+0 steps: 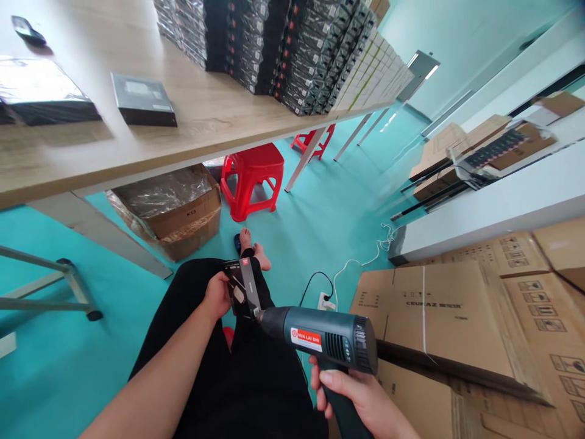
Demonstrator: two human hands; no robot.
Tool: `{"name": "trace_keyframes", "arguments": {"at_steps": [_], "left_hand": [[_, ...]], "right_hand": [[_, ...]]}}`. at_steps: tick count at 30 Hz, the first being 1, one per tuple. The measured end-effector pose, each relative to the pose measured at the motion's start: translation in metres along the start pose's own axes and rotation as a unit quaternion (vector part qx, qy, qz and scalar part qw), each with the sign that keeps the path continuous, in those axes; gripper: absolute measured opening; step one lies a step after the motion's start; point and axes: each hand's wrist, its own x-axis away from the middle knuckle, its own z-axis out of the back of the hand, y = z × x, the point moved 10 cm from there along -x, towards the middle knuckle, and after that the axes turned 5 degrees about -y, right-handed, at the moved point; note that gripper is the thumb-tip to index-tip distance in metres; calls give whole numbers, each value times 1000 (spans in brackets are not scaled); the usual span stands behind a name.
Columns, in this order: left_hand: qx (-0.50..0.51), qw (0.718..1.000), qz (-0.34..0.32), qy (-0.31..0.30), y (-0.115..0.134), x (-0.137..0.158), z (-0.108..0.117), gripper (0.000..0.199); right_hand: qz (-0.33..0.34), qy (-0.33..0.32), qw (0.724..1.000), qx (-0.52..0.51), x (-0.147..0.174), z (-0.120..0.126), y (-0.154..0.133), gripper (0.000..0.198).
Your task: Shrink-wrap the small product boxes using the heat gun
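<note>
My right hand (343, 390) is wrapped round the handle of a dark green heat gun (326, 336) with a red and white label. Its nozzle points left, close to the lower edge of a small black product box (243, 288); whether the two touch I cannot tell. That box is held over my lap by my left hand (216, 296), which grips its left side, the fingertips partly hidden behind it. The box has a grey side strip and a red mark at the top corner.
A wooden table (201, 125) carries tall stacks of wrapped black boxes (292, 49) and a single dark box (142, 99). Beneath it are an open carton (183, 213) and a red stool (254, 177). Large cartons (439, 311) stand right, near a power strip (325, 301) with cables.
</note>
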Motion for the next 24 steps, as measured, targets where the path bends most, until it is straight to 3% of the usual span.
{"name": "trace_keyframes", "arguments": {"at_steps": [4,9,13,17,22,24], "left_hand": [[2,1000,-7,9,1,0,0,17],[7,1000,-3,17,2,2,-2,15],[6,1000,-6,16,3,2,-1,15],[3,1000,-4,16,2,1,-1,15],[-22,999,-33,30,4,0,1,11],[-39,998,-35,35,2,1,1,10]], "right_hand": [[14,18,1000,5,0,0,-1,33],[7,-27,1000,5,-3,-15,5,36],[19,31,999,2,-2,-3,1,36],[3,-28,999,18,2,-13,0,36],[44,52,997,45,-4,7,-21,33],[51,42,998,14,-11,6,-31,32]]}}
